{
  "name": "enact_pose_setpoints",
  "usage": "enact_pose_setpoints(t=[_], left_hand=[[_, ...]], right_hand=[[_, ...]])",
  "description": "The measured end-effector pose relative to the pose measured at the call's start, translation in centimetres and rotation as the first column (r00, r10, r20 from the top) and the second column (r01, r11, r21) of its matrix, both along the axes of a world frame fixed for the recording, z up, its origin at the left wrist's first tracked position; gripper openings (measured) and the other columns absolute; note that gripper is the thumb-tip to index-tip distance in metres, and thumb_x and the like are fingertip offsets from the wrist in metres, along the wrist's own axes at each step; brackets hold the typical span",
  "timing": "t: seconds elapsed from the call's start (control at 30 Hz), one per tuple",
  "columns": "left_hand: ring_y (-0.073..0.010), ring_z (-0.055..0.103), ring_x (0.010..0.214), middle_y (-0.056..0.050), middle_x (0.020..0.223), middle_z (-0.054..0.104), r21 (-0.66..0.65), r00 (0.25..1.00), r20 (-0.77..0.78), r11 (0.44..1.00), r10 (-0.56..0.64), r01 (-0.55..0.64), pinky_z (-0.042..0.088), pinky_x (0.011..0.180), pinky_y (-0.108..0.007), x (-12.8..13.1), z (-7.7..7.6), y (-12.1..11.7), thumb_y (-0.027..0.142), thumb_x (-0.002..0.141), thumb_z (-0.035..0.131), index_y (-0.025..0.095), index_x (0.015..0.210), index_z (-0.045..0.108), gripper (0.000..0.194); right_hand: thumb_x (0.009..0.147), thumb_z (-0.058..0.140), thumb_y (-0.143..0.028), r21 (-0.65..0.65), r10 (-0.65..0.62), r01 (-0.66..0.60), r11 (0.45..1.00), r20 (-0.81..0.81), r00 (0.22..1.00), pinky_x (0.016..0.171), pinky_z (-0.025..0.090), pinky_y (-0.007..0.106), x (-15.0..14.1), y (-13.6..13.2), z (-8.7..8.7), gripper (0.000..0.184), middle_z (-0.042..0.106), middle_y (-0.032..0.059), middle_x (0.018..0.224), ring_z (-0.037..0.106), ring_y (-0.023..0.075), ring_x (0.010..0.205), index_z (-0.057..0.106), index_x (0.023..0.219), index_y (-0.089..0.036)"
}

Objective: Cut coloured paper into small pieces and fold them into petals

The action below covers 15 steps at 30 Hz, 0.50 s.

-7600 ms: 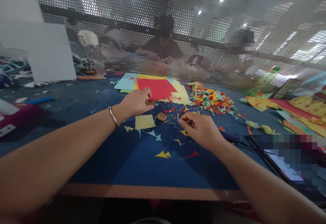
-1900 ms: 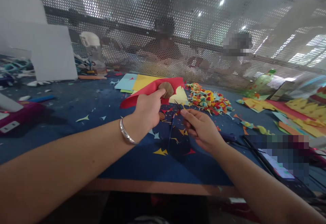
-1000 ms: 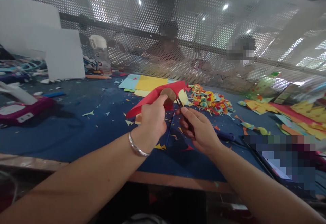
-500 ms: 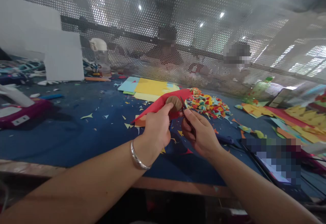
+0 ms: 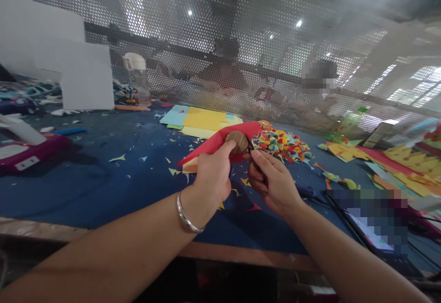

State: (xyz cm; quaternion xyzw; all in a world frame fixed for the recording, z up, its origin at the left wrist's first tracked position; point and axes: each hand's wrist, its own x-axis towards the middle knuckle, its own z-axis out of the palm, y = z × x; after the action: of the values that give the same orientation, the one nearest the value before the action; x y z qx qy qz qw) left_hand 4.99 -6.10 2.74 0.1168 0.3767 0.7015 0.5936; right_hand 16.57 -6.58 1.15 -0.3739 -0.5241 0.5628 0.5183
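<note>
Red sheet of paper [image 5: 211,143] sits near the centre of the frame, raised over the blue-topped bench [image 5: 103,197], with a round brown wooden disc [image 5: 238,142] against its face. My left hand [image 5: 211,176] is closed on both, thumb pressing the disc. My right hand [image 5: 274,181] grips a dark, narrow-bladed cutting tool, probably scissors [image 5: 249,143], at the disc's right edge. If my thumb pressure slackens, I judge the disc could slide and spoil any outline; the unsupported paper could also buckle at the blades. The blades lie close enough to nick my left fingers if the paper slips. Both forearms angle in from the lower corners, left wrist bent upward, right fingers curled, knuckles outward.
</note>
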Motion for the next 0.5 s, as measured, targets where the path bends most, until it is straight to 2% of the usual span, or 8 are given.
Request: enact_pose_setpoints(t=[0.13, 0.2, 0.5], left_hand=[[-0.022, 0.07, 0.068, -0.007, 0.075, 0.074, 0.05, 0.996, -0.078, 0.998, 0.051, -0.048, 0.056, 0.064, -0.036, -0.1, -0.6, 0.3, 0.021, 0.066, 0.083, 0.013, 0.082, 0.071, 0.021], [-0.0214, 0.07, 0.07, -0.007, 0.077, 0.074, 0.094, 0.993, -0.105, 0.994, 0.057, -0.048, 0.055, 0.064, -0.035, -0.2, -0.9, 0.4, 0.022, 0.066, 0.083, 0.013, 0.08, 0.072, 0.02], [-0.0198, 0.07, 0.071, -0.011, 0.082, 0.076, 0.14, 0.985, -0.168, 0.99, 0.029, -0.005, 0.056, 0.07, -0.035, -1.2, -1.1, 0.7, 0.018, 0.065, 0.082, 0.01, 0.076, 0.075, 0.016]], right_hand=[[0.08, 0.077, -0.054, 0.011, 0.006, -0.007, 1.0, 0.018, 1.0, 0.036, 0.016, 0.016, 0.3, 0.0, 0.1, 0.04, 0.037, -0.011, 0.048, 0.025, 0.0014, 0.036, 0.063, 0.081, -0.017], [0.081, 0.076, -0.054, 0.013, 0.01, -0.011, 1.0, 0.035, 0.999, 0.036, 0.016, 0.016, 0.4, 0.1, 0.1, 0.04, 0.036, -0.011, 0.048, 0.024, 0.0017, 0.037, 0.063, 0.081, -0.017], [0.078, 0.078, -0.057, -0.005, 0.017, -0.017, 1.0, 0.072, 0.997, 0.036, 0.015, 0.014, 0.7, 0.2, 0.2, 0.044, 0.035, -0.0115, 0.05, 0.022, 0.0017, 0.041, 0.061, 0.08, -0.017]])
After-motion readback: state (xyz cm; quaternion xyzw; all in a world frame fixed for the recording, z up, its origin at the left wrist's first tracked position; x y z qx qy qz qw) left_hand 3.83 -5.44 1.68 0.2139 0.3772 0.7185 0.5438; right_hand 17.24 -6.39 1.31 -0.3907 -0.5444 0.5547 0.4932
